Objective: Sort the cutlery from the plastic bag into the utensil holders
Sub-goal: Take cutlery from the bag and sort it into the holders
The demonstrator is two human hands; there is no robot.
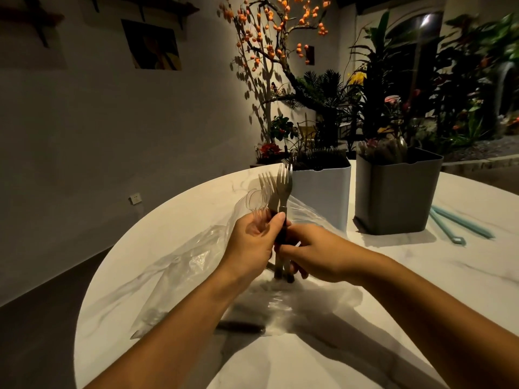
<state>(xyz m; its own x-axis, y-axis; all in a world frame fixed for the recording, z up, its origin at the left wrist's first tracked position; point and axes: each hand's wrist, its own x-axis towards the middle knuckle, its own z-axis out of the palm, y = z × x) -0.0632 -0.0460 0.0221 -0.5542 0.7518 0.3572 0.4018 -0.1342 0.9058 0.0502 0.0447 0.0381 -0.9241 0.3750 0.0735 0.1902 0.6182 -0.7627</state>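
Here, a round white marble table (421,290) carries everything. A clear plastic bag (179,265) sprawls across its middle, reaching from near the left edge to under both hands, crumpled and open. Toward the far edge stand two square holders: a grey holder (396,197) on the right, with pale cutlery tips showing above its rim, and a white holder (323,192) just to its left, apart from it, with dark fork tines poking over its top. Near the right edge, beside the grey holder, lie light blue tongs (460,226), flat on the marble.

The left hand (250,242) is raised over the bag, its fingers curled around a bundle of cutlery held upright: clear plastic spoons (254,200) on the left side and forks (276,186) with tines pointing up. The right hand (317,254) is just beside it, touching, its fingers and thumb pinching the dark handles (280,237) of the forks lower down. The handle ends stick out below both hands, above the bag. A dark-handled piece (241,326) lies flat within the bag near the front edge, too blurred to tell what kind.
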